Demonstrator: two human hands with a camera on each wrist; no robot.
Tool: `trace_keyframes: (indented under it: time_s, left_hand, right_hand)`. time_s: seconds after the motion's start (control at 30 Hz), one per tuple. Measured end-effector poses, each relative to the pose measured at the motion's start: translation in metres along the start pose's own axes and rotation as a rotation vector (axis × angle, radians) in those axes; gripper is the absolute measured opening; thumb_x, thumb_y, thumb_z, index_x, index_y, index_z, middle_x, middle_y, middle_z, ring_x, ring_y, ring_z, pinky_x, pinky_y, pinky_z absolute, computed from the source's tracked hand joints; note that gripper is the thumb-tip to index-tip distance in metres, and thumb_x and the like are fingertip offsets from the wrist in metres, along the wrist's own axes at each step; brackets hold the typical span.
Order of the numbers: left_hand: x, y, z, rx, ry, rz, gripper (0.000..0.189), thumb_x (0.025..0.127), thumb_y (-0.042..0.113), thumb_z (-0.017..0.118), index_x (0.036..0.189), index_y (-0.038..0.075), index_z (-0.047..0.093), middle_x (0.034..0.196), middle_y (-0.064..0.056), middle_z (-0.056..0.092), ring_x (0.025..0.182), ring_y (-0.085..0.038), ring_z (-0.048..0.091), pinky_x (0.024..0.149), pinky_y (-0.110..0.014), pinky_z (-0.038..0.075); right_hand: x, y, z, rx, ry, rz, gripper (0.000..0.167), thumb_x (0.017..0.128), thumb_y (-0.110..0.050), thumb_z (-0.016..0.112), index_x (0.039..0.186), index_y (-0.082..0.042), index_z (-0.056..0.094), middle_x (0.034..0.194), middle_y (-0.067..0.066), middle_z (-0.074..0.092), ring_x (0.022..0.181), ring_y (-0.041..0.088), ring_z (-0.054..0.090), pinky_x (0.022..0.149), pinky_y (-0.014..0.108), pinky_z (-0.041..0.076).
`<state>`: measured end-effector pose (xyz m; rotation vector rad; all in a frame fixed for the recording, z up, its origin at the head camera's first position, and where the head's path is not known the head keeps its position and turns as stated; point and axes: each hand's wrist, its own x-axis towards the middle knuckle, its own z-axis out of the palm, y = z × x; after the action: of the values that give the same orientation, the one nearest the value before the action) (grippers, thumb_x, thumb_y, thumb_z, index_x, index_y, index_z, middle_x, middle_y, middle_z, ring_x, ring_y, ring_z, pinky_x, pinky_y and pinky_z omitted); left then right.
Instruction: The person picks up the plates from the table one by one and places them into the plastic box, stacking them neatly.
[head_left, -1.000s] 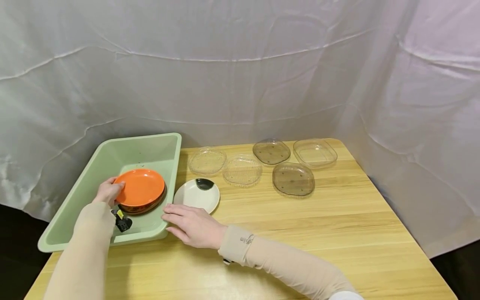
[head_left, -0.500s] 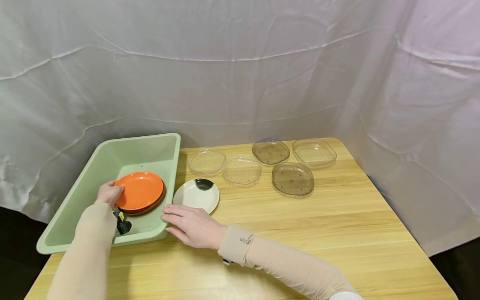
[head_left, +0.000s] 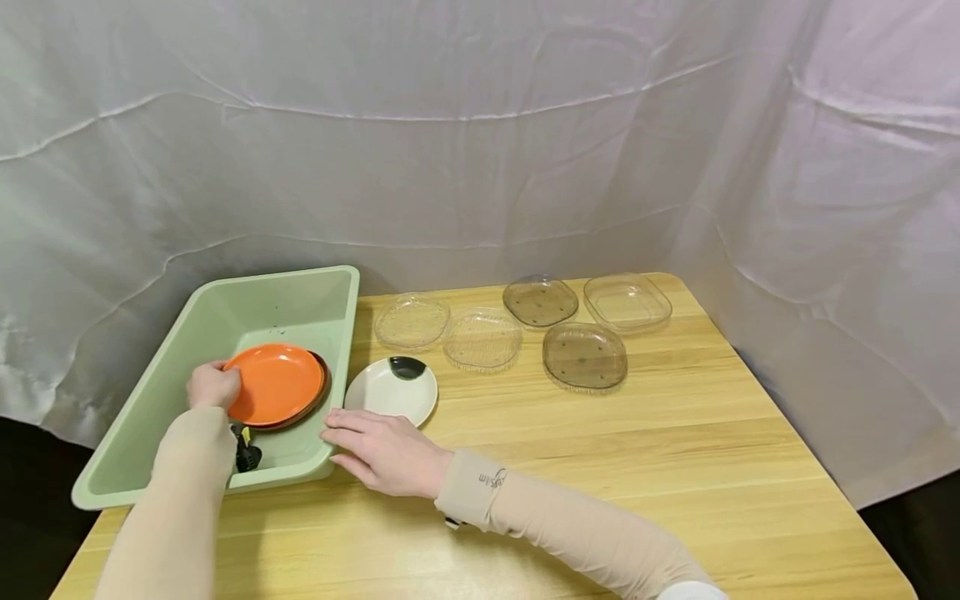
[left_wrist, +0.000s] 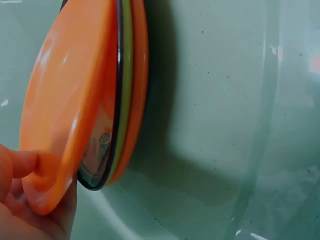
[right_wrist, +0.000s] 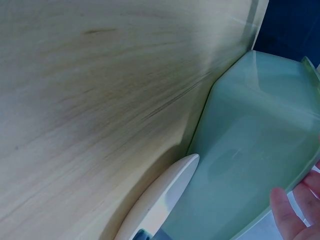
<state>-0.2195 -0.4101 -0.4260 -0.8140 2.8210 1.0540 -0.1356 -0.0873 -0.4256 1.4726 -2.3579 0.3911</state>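
Inside the green tub (head_left: pixel 300 296), my left hand (head_left: pixel 213 386) pinches the near-left edge of an orange plate (head_left: pixel 275 385), thumb on top and fingers beneath. The left wrist view shows that orange plate (left_wrist: pixel 65 95) tilted away from a stack: a dark-rimmed plate (left_wrist: pixel 119 65), a green-edged one (left_wrist: pixel 128 65) and another orange one (left_wrist: pixel 141 65). My right hand (head_left: pixel 390 452) rests its extended fingers on the tub's right rim, near the front corner. Just behind it, a white plate (head_left: pixel 386 396) with a dark patch lies against the tub's outer wall.
A black item with a yellow part (head_left: pixel 246 450) lies in the tub by my left wrist. Clear dishes (head_left: pixel 412 321) and smoky brown dishes (head_left: pixel 585 358) stand toward the back of the wooden table (head_left: pixel 675 467). A pale curtain (head_left: pixel 465 167) hangs behind.
My left hand has shifted slightly left with the orange plate, uncovering more of the dark plate's right edge below it. The right hand has stayed on the rim.
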Motion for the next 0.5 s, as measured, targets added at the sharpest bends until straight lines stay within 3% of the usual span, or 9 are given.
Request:
trace_keyframes:
  time_s: [0.2, 0.5]
  left_hand:
    - [0.0001, -0.0028, -0.0006, 0.052, 0.017, -0.008, 0.056, 0.1, 0.028, 0.036, 0.142, -0.007, 0.048, 0.143, -0.034, 0.048, 0.127, -0.05, 0.048, 0.106, -0.054, 0.044]
    - [-0.0047, -0.0039, -0.0026, 0.165, -0.055, -0.012, 0.055, 0.099, 0.028, 0.032, 0.139, -0.005, 0.051, 0.144, -0.035, 0.046, 0.127, -0.053, 0.046, 0.105, -0.054, 0.045]
  right_hand:
    - [0.0005, 0.0001, 0.0001, 0.025, -0.008, 0.008, 0.037, 0.105, -0.031, 0.053, 0.137, -0.015, 0.062, 0.147, 0.001, 0.059, 0.14, 0.013, 0.052, 0.118, 0.023, 0.039]
    - [0.0005, 0.0001, 0.0011, 0.035, -0.015, 0.009, 0.038, 0.105, -0.031, 0.054, 0.138, -0.015, 0.062, 0.147, 0.001, 0.059, 0.141, 0.012, 0.051, 0.118, 0.023, 0.038]
